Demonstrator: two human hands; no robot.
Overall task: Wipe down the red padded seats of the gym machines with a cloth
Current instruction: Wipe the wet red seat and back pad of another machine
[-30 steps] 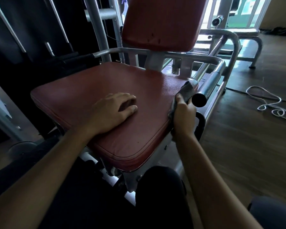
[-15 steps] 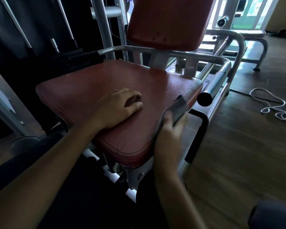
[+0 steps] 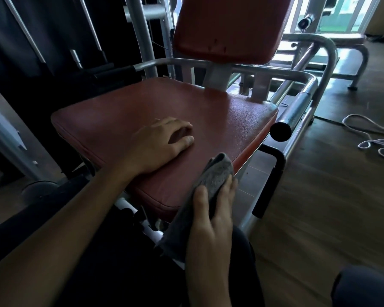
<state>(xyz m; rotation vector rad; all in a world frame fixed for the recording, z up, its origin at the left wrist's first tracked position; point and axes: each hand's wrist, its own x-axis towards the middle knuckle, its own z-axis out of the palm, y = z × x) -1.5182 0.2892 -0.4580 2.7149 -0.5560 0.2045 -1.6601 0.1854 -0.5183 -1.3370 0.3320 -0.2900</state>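
Note:
The red padded seat [image 3: 220, 120] of a gym machine fills the middle of the view, with its red backrest [image 3: 228, 27] upright behind it. My left hand [image 3: 162, 142] rests palm down on the front of the seat, fingers loosely curled, holding nothing. My right hand [image 3: 211, 216] grips a grey cloth [image 3: 213, 176] against the seat's front right side edge. The cloth hangs down below my hand.
Metal frame tubes [image 3: 302, 107] and a black-capped handle [image 3: 280, 131] stick out at the seat's right. A white cord [image 3: 372, 138] lies coiled on the wooden floor at right. Dark machine parts [image 3: 53, 52] stand at left. A second bench [image 3: 350, 41] stands behind.
My right hand has slid the cloth along the seat's right edge from near the handle toward the front corner. My left hand stays on the seat.

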